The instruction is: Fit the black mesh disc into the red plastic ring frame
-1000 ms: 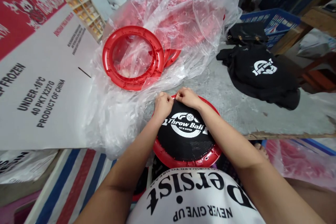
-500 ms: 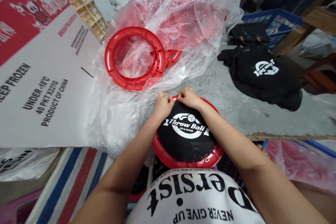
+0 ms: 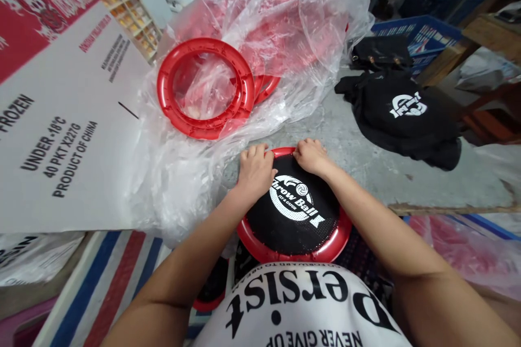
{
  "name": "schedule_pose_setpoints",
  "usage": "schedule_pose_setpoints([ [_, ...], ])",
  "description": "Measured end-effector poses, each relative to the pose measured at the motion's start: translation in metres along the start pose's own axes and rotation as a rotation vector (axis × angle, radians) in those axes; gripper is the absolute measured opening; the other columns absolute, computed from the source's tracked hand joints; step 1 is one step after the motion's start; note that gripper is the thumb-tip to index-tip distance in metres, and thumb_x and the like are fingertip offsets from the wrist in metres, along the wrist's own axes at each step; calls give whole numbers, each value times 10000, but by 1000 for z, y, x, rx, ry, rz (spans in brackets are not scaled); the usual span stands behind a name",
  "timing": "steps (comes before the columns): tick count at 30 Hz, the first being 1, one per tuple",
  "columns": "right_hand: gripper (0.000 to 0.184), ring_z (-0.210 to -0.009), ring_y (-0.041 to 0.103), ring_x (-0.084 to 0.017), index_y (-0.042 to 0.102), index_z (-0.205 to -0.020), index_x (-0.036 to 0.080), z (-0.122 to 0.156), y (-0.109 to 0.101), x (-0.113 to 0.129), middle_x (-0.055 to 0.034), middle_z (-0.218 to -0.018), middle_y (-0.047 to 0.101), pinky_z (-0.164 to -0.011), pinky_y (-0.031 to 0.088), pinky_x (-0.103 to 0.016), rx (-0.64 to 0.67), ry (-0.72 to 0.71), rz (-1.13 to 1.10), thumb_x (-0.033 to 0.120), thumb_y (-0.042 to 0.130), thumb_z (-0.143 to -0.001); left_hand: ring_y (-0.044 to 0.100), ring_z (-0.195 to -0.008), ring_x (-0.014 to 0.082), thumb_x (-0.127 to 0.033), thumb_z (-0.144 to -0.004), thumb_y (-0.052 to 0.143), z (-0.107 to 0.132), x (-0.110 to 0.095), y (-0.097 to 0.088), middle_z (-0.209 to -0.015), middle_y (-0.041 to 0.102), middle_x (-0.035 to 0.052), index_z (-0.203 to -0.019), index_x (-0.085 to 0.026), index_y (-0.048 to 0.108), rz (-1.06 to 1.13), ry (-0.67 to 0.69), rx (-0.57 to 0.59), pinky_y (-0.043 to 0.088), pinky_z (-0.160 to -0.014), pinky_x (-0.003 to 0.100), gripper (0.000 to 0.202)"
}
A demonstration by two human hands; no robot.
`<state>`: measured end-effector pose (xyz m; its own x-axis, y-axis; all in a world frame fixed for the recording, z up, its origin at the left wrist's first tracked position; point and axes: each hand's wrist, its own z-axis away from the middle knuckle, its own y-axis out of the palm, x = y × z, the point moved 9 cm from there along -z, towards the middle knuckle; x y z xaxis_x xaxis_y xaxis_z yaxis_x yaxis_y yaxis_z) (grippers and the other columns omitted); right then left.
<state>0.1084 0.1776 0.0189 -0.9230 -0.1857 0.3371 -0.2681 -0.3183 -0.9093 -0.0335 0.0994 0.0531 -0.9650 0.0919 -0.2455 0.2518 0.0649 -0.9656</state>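
Against my shirt front and the bench edge rests a round throw-ball disc (image 3: 291, 233), a red plastic ring with black mesh printed "Throw Ball" across it. The print tilts down to the right. My left hand (image 3: 256, 171) is curled over the ring's far left side, its thumb on the mesh. On the far right side, my right hand (image 3: 312, 157) grips the same ring, fingers bent over the rim. Beyond my hands, a loose red ring (image 3: 166, 89) lies on clear plastic, partly overlapping another red ring (image 3: 271, 85).
A large clear plastic bag (image 3: 309, 27) of red parts lies at the back. Black printed fabric pieces (image 3: 378, 114) are piled on the grey bench (image 3: 358, 181) at right. A white carton (image 3: 93, 173) stands at left. Blue baskets (image 3: 433, 32) are behind.
The disc has turned clockwise, so its print now slants. My hands have moved apart along the rim, the right one shifting rightward and the left flattening more over the mesh.
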Motion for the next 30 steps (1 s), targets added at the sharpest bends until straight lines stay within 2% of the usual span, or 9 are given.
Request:
schedule_pose_setpoints([
  [3,250,-1297,548,-419,722,-1173,170,-1,-2,1,-231,-1323,654,-1063,480,-559,-15,-29,13,239,532,-1026,524,-1323,327,-252,-909,757,-13,11,5,-1371,633,111,-1069,-243,714,119,-55,3,409,-1137,472,165],
  [6,249,-1271,575,-366,726,-1174,167,-7,-7,12,-193,-1308,680,-1083,466,-483,-65,-156,-33,169,576,-975,553,-1282,311,-222,-920,726,-25,19,11,-1277,668,87,-1001,-256,723,208,-116,5,409,-1140,467,88],
  [9,157,-1220,613,-301,746,-1058,182,-15,0,23,-136,-1228,724,-1100,447,-417,-13,-249,-108,189,632,-951,563,-1259,319,-220,-914,725,-33,19,19,-1229,686,84,-924,-252,738,235,-140,43,406,-1127,480,36],
  [11,101,-1181,629,-281,744,-952,190,-19,6,25,-114,-1157,739,-1086,445,-396,31,-242,-129,223,649,-949,569,-1243,318,-228,-911,727,-37,18,22,-1203,690,83,-863,-246,738,244,-154,55,414,-1110,477,53],
  [14,108,-1149,630,-275,729,-880,196,-21,10,22,-102,-1095,741,-1054,449,-387,19,-217,-145,230,646,-940,578,-1231,305,-216,-905,718,-38,19,23,-1180,692,79,-802,-240,727,262,-178,46,433,-1093,458,105],
  [21,114,-1044,635,-230,708,-852,204,-21,13,15,-68,-1049,737,-1007,459,-352,-42,-236,-255,218,627,-931,620,-1191,239,-181,-876,699,-40,32,30,-1144,709,41,-783,-245,732,416,-236,0,477,-1087,378,118],
  [30,116,-1090,635,-248,698,-853,208,-18,10,16,-80,-1087,732,-1014,453,-365,-44,-213,-249,209,620,-939,632,-1162,240,-173,-867,677,-39,31,29,-1115,718,50,-749,-236,714,408,-274,-22,485,-1065,368,139],
])
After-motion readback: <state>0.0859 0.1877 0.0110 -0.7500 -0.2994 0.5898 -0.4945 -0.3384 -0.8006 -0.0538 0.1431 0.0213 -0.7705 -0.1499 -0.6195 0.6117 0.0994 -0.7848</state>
